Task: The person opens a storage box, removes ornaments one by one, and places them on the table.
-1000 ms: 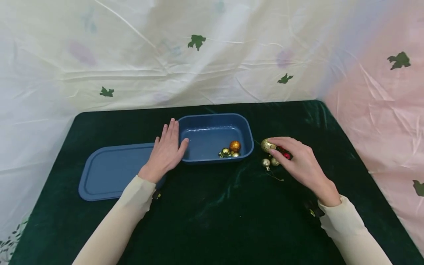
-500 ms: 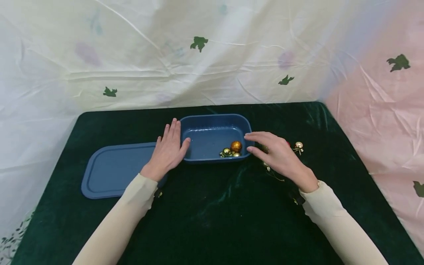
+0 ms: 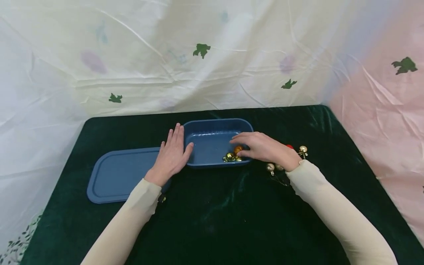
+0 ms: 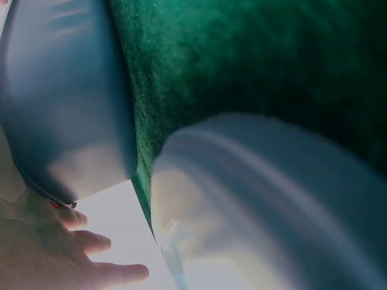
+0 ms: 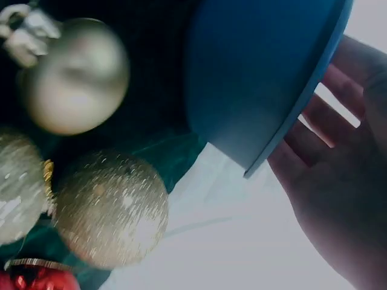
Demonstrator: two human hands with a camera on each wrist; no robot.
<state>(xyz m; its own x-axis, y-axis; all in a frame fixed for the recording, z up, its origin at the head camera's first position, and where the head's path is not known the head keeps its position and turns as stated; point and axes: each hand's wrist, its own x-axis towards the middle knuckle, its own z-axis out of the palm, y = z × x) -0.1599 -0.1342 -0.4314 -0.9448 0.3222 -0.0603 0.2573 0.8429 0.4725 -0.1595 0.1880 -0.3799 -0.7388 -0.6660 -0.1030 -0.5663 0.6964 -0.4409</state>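
Observation:
A blue box [image 3: 212, 126] holds an orange glitter Christmas bauble [image 3: 238, 149] and small gold baubles [image 3: 230, 156] in its near right corner. My right hand [image 3: 261, 147] reaches over the right rim, fingers and thumb spread around the orange bauble, thumb tip overlapping it. In the right wrist view its fingers pass behind the box wall [image 5: 248, 78]. My left hand [image 3: 170, 156] lies with straight fingers along the left side of the box, thumb at the rim. The left wrist view has the left hand [image 4: 66, 254] beside the box wall [image 4: 72, 90].
The blue lid [image 3: 122, 175] lies left of the box, partly under the left wrist. Right of the box are loose baubles: a smooth gold one [image 5: 78, 78], a glittery gold one [image 5: 112, 211] and a red one [image 5: 42, 278]. Green cloth [image 3: 212, 221] covers the table.
My right hand has left the glittery gold bauble on the table and moved left over the rim into the box. The left hand stays by the box; the head view has shifted slightly.

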